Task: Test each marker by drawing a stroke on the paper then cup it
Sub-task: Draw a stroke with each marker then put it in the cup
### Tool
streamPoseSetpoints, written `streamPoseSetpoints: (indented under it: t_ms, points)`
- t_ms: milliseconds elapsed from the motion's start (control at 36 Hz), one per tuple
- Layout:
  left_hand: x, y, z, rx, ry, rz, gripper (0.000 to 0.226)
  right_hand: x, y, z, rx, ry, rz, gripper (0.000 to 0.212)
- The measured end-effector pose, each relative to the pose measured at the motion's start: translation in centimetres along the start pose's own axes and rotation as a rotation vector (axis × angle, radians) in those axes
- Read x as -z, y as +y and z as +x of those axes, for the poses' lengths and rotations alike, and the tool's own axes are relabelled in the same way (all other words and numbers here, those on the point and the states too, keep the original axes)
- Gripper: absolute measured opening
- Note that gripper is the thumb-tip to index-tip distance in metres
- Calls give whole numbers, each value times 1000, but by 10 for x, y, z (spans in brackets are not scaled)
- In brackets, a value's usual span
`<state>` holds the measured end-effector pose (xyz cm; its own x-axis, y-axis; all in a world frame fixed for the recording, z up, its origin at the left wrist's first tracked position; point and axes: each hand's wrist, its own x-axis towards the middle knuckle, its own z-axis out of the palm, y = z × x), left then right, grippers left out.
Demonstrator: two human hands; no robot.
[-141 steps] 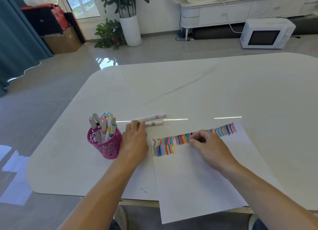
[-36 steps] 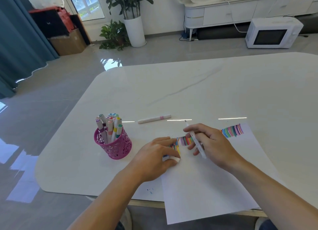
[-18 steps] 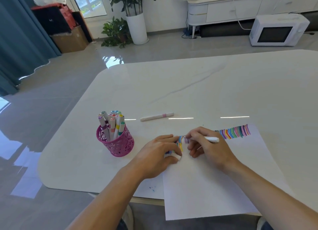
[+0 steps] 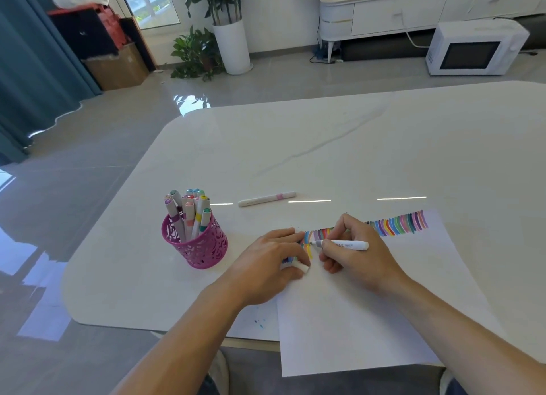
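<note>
**While the left hand point(image 4: 266, 264) rests on the sheet, the right hand point(image 4: 357, 256) puts a marker point(image 4: 342, 244) to the paper point(image 4: 354, 321)**

Where the paper lies at the near edge of the white counter point(image 4: 325, 146), both hands meet at its upper left corner. The right hand grips the white marker with curled fingers. The barrel lies almost level and points left, and its uncapped tip sits at the row of coloured strokes point(image 4: 399, 223) along the top of the sheet. Whether the tip touches the paper cannot be told. The left hand rests on the paper's left edge, its fingers curled, pinching a small white cap point(image 4: 300, 267) between thumb and fingertips just beside the marker tip. Part of the stroke row is hidden under the two hands. To the left of the paper stands a pink cup point(image 4: 198, 247) with cut-out walls, upright on the counter and holding a bunch of capped markers point(image 4: 189, 211). Behind the hands, apart from the cup and the paper, a single pen point(image 4: 266, 199) with a pink band lies flat on the counter.
</note>
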<state>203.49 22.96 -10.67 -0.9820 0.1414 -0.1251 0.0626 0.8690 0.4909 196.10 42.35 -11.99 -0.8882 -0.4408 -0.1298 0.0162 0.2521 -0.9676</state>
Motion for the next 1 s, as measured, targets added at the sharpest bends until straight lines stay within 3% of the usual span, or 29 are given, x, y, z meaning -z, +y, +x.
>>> streamPoseSetpoints:
  t_ms: [667, 833, 1000]
  points:
    - [4, 7, -1, 92, -30, -58, 18, 1, -4, -1, -58, -14, -136, 29]
    - [5, 5, -2, 74, -23, -98, 19, 6, -6, 2, -48, 38, 94, 19]
    - [8, 3, 0, 88, 84, -195, 21, 7, -10, 2, -16, 86, 251, 7]
